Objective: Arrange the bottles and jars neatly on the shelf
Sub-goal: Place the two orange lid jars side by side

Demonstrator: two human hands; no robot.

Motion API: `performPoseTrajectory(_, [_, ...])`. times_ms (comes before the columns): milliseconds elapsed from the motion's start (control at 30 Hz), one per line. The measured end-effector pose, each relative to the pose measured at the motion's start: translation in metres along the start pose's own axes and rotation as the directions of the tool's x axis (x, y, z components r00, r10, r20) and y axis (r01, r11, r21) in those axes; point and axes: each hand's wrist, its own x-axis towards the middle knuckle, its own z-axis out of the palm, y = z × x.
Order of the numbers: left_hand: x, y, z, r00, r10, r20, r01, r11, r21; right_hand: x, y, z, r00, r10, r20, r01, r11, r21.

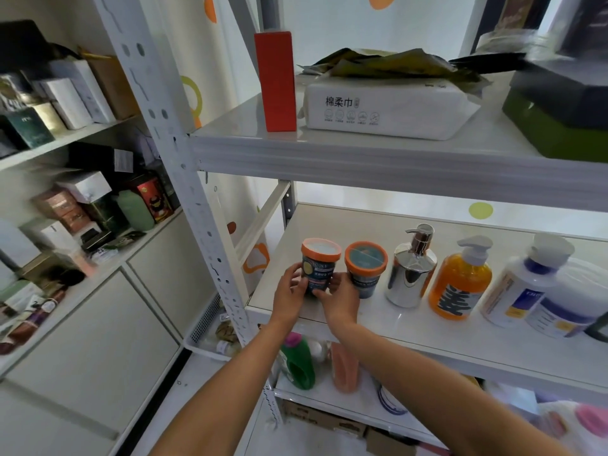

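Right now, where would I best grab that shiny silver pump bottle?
Probably grip the silver pump bottle round its wide body, from the front. It stands upright with a jar and an orange bottle close on either side, so the front is open; the thin pump looks a poor handle.

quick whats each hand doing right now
Left hand: holding the leftmost orange-lidded jar.
Right hand: holding the same jar.

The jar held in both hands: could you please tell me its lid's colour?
The jar has an orange-rimmed, pale-topped lid; the head view shows it.
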Motion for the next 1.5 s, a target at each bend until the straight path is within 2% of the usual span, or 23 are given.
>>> performPoseTrajectory(200, [0.0,-0.001,0.0,0.994,-0.022,0.105,0.017,0.999,0.044,0.002,0.002,0.008,0.999,-0.029,-0.041,0.028,1.0,-0.01])
performPoseTrajectory(467, [0.006,-0.002,-0.001,0.997,0.004,0.08,-0.018,0.985,0.171,0.007,0.01,0.008,0.999,0.012,-0.03,-0.01,0.998,0.056])
performPoseTrajectory(667, [0.014,0.001,0.0,0.992,0.006,0.123,-0.037,0.968,0.248,0.015,0.01,0.003,0.999,0.006,0.034,-0.007,1.0,0.029])
performPoseTrajectory(900, [0.019,0.003,0.004,0.992,-0.073,0.106,0.041,0.961,0.272,0.009,0.01,-0.012,0.983,0.008,0.182,0.0,0.999,-0.041])
performPoseTrajectory(1067, [0.015,0.012,0.005,0.99,-0.103,0.093,0.083,0.978,0.192,-0.004,0.026,-0.029,0.993,0.114,-0.005,-0.114,0.993,0.026])
performPoseTrajectory(1233, [0.009,0.018,0.008,0.99,-0.117,0.076,0.108,0.988,0.111,-0.001,0.028,-0.051,0.966,0.198,-0.165,-0.191,0.98,0.059])
performPoseTrajectory(1500, [0.01,0.024,0.008,0.985,-0.158,0.071,0.149,0.981,0.122,0.0,0.016,-0.06,0.982,0.139,-0.128,-0.14,0.99,0.006])
